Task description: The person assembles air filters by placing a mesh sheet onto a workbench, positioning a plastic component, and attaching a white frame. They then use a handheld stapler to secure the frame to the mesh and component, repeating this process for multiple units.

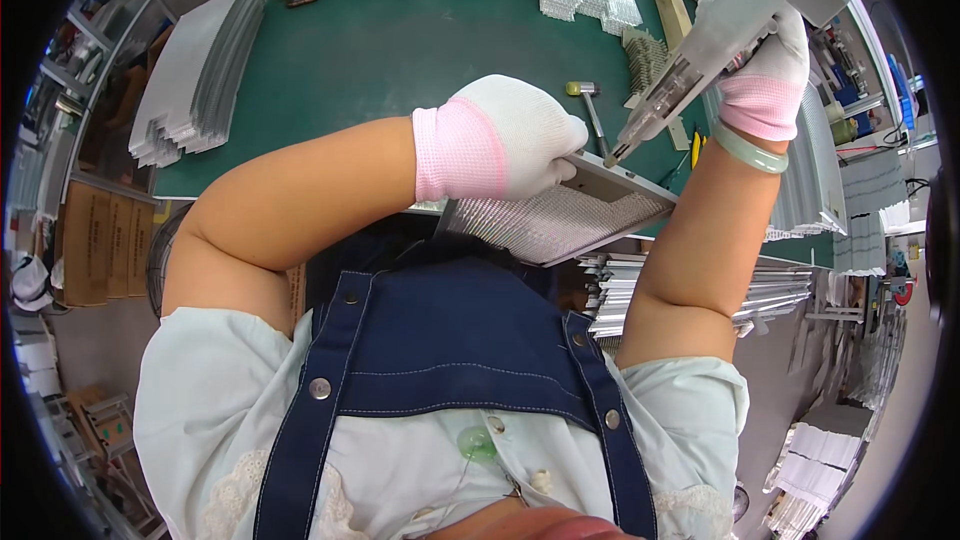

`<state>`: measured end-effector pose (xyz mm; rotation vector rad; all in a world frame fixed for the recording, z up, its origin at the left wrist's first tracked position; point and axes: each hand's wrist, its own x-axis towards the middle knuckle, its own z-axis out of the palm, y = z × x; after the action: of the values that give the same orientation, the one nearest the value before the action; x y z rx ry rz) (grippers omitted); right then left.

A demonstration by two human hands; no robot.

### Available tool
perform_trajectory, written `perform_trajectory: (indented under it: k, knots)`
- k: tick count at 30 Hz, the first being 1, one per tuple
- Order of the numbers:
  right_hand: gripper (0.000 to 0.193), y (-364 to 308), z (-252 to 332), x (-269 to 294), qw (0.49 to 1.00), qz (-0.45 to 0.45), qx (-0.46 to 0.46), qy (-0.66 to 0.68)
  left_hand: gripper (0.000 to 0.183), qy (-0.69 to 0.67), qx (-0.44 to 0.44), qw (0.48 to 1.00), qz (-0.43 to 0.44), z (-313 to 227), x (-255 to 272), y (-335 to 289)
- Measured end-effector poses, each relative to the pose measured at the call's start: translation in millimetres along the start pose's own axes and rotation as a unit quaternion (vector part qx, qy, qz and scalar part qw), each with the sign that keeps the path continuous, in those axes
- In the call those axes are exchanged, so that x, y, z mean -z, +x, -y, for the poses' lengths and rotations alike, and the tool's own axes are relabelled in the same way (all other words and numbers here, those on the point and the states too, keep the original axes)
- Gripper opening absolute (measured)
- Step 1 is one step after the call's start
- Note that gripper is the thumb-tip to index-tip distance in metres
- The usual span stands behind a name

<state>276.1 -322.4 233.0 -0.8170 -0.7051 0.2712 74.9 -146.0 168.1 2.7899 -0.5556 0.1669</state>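
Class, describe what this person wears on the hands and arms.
The left hand and right hand wear white knit gloves with pink ribbed cuffs. A pale green bangle sits beside the right cuff. Short, pale sleeves end above the elbows.

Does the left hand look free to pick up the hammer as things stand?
Probably not: the left hand grips the mesh panel, though the hammer lies in view on the green tabletop.

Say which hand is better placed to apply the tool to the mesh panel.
Probably the right hand: it grips the tool, whose tip is near the mesh panel. The left hand is busy holding the panel.
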Motion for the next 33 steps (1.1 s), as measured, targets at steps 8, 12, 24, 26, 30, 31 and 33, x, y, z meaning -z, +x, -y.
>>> perform_trajectory:
  k: [8, 12, 24, 26, 30, 31, 33]
  knots:
    - [0.029, 12, 2, 16, 0.998, -0.015, -0.009, -0.067, 0.024, 0.004, 0.013, 1.0, 0.016, 2, -2, 6]
    - [0.028, -10, -8, -31, 0.996, 0.089, -0.023, -0.012, 0.025, 0.003, 0.019, 1.0, 0.012, 5, -5, 6]
    - [0.02, -12, -5, -44, 0.966, -0.071, 0.112, -0.222, 0.031, 0.015, 0.012, 0.999, 0.026, 7, -10, 6]
    - [0.022, -15, -5, -105, 0.972, -0.088, 0.152, -0.157, 0.031, 0.012, 0.052, 0.998, 0.035, 6, 2, 0]
    - [0.018, 2, 57, -77, 0.943, 0.014, 0.267, -0.198, 0.021, -0.03, 0.009, 0.996, 0.082, -6, 32, -4]
    - [0.019, 3, 72, -72, 0.932, 0.026, 0.277, -0.233, 0.021, -0.008, 0.009, 0.996, 0.087, -9, 43, -6]
    - [0.021, -11, 98, -52, 0.889, -0.004, 0.28, -0.364, 0.021, 0.024, 0.012, 0.997, 0.072, -14, 73, -3]
